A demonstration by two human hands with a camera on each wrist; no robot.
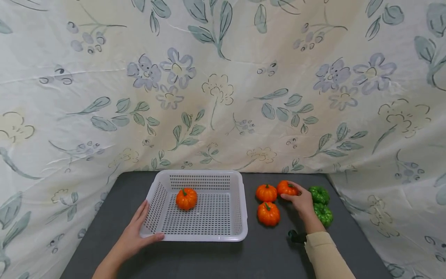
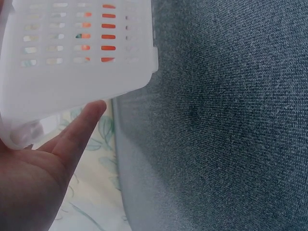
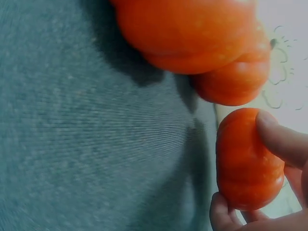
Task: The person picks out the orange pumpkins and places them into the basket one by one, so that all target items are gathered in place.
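Floral cloth (image 1: 223, 66) behind dark table (image 1: 195, 261)

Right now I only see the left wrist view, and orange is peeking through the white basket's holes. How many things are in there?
Observer: Just one: an orange vegetable, sitting in the basket left of its middle.
Child: Oh! And what's the other hand doing? I can't see it.
Observer: The right hand is holding a second orange vegetable between its thumb and fingers.
Child: Is everything orange, or are there other colors too?
Observer: There are two green vegetables on the table, to the right of that hand.
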